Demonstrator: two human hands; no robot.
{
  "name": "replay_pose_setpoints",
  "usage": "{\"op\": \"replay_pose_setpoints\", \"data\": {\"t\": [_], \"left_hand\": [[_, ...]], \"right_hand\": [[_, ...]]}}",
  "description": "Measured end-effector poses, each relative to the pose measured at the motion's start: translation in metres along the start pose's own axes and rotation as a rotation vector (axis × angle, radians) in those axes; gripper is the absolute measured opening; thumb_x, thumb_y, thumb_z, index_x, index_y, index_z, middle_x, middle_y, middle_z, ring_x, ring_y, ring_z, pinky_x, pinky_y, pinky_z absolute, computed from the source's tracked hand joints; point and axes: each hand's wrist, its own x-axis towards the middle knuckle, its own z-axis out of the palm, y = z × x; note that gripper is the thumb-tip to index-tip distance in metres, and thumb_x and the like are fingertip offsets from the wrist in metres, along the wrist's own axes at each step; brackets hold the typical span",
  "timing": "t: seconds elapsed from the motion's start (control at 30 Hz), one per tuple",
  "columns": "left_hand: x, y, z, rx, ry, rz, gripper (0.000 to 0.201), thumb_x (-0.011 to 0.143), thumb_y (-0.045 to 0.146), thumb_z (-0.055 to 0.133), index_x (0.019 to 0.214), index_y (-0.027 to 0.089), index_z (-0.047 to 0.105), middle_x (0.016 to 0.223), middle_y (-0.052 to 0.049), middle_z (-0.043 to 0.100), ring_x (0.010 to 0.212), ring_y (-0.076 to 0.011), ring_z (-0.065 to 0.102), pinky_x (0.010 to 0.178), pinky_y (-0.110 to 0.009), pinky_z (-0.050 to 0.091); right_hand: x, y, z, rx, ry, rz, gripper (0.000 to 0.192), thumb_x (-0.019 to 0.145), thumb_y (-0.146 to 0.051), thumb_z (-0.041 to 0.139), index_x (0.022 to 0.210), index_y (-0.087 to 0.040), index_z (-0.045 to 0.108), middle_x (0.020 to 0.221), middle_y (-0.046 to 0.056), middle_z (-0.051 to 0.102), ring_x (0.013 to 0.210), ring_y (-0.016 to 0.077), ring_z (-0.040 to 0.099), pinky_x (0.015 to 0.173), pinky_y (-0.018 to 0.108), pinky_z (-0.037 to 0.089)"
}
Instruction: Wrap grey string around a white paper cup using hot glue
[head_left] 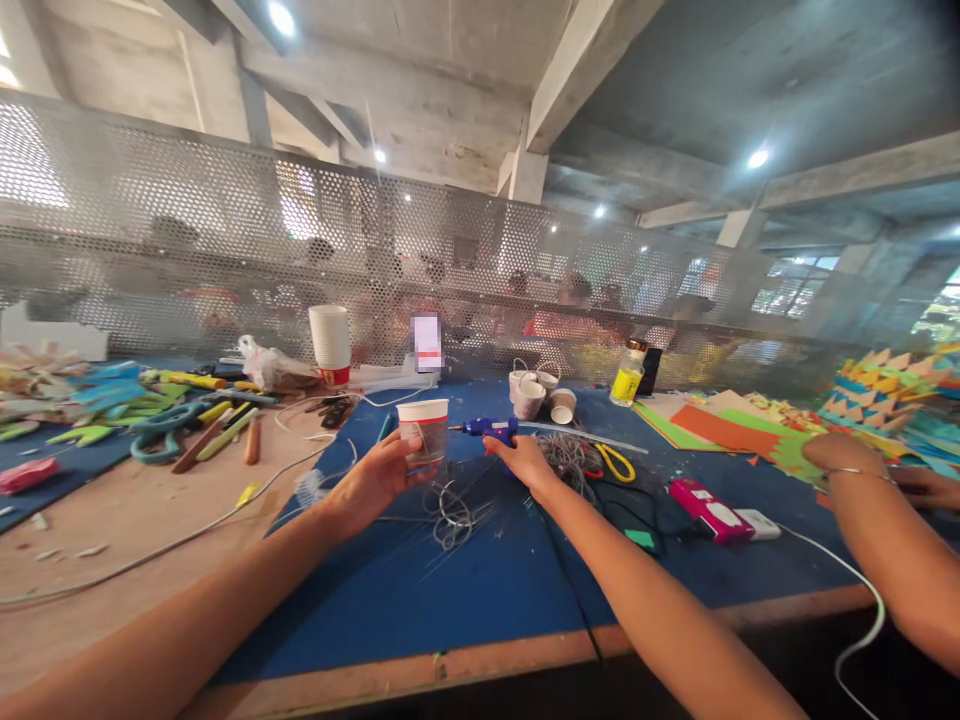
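Left grip (381, 472): curled round paper cup (431, 415) | right grip (519, 458): wrapped on blue glue gun (491, 429), nozzle (456, 428) near cup's 3 o'clock

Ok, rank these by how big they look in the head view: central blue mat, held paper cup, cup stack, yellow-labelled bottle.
1. Central blue mat
2. Held paper cup and cup stack: too alike to rank, and the former is nearer the camera
3. Yellow-labelled bottle
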Motion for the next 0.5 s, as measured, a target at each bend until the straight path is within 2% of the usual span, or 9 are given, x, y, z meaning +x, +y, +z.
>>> {"op": "replay_pose_setpoints", "data": {"t": [0.17,0.33,0.5], "left_hand": [[0.001,-0.002,-0.001,0.014,-0.017,-0.002,0.034,0.089,0.027,0.072,0.122,0.021,0.072,0.115,-0.007,0.077,0.096,-0.0204,0.073,0.092,-0.033,0.057],[0.001,-0.003,0.000,0.059,-0.021,0.002,0.036,0.086,0.028,0.076,0.122,0.020,0.072,0.118,-0.009,0.077,0.097,-0.0208,0.074,0.091,-0.032,0.057],[0.000,-0.004,0.002,0.077,-0.035,0.002,0.037,0.086,0.029,0.077,0.122,0.021,0.072,0.122,-0.009,0.077,0.100,-0.0212,0.074,0.093,-0.033,0.057]], "right_hand": [[0.003,0.001,-0.004,-0.139,-0.069,0.035,0.052,0.088,-0.063,0.064,0.059,-0.020,0.064,0.057,0.005,0.067,0.060,0.0204,0.067,0.055,0.026,0.037],[-0.003,-0.002,-0.004,-0.401,0.036,-0.005,0.058,0.089,-0.070,0.059,0.056,-0.022,0.059,0.065,0.009,0.070,0.069,0.0276,0.070,0.057,0.029,0.036],[-0.007,0.001,0.000,-0.458,0.094,-0.040,0.047,0.090,-0.065,0.062,0.081,-0.019,0.067,0.079,0.011,0.074,0.078,0.0278,0.072,0.060,0.029,0.037]]}}
